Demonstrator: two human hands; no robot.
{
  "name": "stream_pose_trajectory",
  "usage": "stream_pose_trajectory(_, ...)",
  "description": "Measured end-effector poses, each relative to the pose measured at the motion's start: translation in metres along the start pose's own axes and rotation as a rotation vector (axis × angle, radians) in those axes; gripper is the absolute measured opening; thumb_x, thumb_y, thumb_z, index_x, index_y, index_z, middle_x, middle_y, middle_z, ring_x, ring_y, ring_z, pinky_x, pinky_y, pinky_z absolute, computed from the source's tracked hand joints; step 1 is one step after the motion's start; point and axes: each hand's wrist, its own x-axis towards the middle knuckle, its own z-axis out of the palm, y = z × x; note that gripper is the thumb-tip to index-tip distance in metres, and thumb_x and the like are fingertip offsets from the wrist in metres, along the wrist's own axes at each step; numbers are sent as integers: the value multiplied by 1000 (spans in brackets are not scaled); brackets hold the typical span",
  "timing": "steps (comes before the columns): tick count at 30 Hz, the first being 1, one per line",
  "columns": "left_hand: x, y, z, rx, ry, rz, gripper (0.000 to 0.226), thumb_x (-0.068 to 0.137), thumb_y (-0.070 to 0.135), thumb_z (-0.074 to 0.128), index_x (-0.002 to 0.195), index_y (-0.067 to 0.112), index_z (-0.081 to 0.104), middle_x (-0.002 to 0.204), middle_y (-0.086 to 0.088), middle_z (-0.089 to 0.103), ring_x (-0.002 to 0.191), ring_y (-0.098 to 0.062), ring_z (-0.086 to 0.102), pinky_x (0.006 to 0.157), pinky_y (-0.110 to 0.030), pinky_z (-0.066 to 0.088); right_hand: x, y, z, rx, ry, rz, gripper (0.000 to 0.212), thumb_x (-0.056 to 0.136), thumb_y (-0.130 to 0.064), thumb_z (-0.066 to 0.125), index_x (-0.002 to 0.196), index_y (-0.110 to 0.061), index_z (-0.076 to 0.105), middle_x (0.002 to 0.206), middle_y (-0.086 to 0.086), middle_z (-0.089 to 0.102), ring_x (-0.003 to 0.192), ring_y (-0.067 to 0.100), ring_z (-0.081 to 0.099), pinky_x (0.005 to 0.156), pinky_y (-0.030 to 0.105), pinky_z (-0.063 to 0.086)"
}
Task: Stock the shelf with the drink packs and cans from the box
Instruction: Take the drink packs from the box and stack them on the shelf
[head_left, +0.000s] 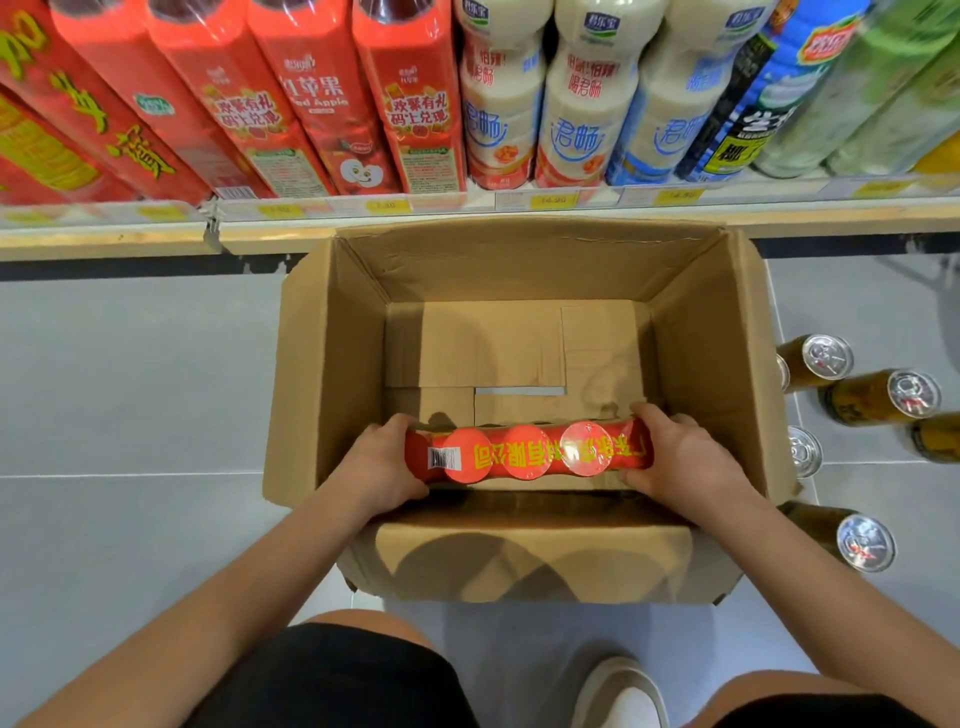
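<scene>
Hands (535, 462) grip red pack (524, 451) — yellow Chinese lettering.

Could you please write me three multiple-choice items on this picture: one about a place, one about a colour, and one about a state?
1. Where do the loose cans stand?
A. inside the box
B. on the floor, right of the box
C. on the shelf

2. What colour is the drink pack?
A. green
B. blue
C. red

3. How is the pack held?
A. by both hands, one at each end
B. by one hand only
C. by no hand

Answers:
1 B: they stand on the grey floor beside the box.
2 C: its wrap is red with yellow print.
3 A: the left hand and the right hand clasp its ends.
</scene>
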Motion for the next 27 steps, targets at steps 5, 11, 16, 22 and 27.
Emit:
stream_pose_trajectory(5,8,-5,7,-62,78,17,82,75,22,86,144,25,40,135,-4,52,122,-23,53,100,-35,47,3,2,0,49,49,-31,76,79,-37,86,144,-23,50,125,9,62,112,30,64,86,39,53)
stream_pose_trajectory(11,5,-5,2,-108,231,96,75,80,18,82,143,24,43,135,-6,55,121,-22,55,92,-28,43,-3,3,-5,136,143,-44,68,79,-34,85,139,-24,57,117,8,68,107,31,66,83,39,53)
stream_pose_trajectory(16,-21,8,-30,-126,341,168,77,80,30,83,144,30,40,138,0,54,125,-21,54,98,-36,49,-23,-3,-42,216,213,-52,70,75,-35,88,138,-28,58,116,6,71,105,31,68,83,42,58)
stream_pose_trajectory(22,-111,44,-114,-245,515,326,75,83,42,77,146,37,36,138,11,51,117,-2,43,92,-26,43,-99,-15,-148,348,380,-128,69,68,-35,93,131,-28,65,95,-11,64,88,14,63,73,11,42)
stream_pose_trajectory(27,-229,97,-210,-462,601,411,75,77,52,72,143,40,40,134,19,48,123,-2,47,95,-31,49,-196,-33,-270,522,494,-179,67,64,-39,94,124,-42,64,90,-29,65,84,-12,62,69,-1,40)
